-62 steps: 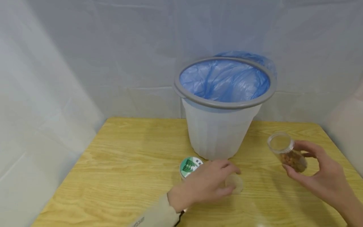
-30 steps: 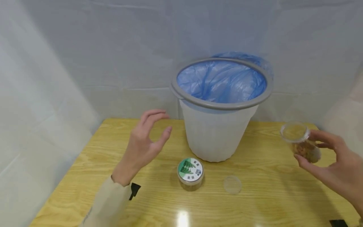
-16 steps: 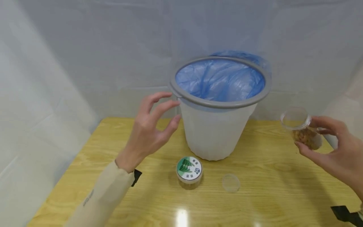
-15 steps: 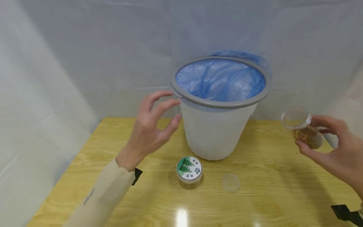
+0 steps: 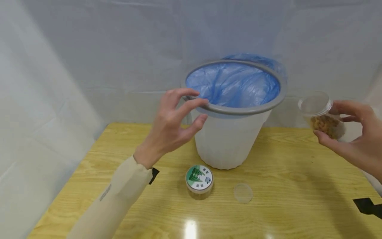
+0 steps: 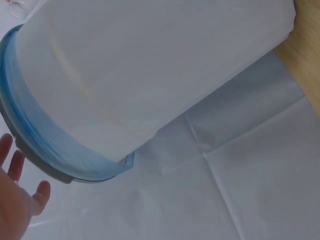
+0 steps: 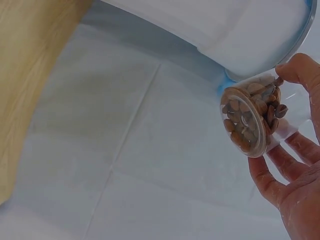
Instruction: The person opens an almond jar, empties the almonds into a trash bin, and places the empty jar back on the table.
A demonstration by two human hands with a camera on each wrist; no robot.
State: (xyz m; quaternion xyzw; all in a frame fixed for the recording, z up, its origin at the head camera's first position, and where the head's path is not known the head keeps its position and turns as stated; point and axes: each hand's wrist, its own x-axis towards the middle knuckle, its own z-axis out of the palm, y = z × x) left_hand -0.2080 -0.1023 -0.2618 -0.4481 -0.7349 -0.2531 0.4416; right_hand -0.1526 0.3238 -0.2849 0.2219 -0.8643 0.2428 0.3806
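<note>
Up at the right, above the table, my right hand grips a clear plastic jar, tilted and without a lid. Small brown pieces, looking like nuts or shells, lie in its lower part. My left hand is raised at the left side of the bin, fingers loosely bent and holding nothing. Its fingertips overlap the grey rim in the head view; I cannot tell whether they touch it. A blue bag lines the white bin.
On the wooden table, in front of the bin, stands a jar with a green and white lid. A thin clear disc lies flat to its right. White sheeting hangs behind and at the sides.
My left hand has left the clear disc on the table and risen to the bin's left rim. The jar in my right hand has moved up and slightly right.
</note>
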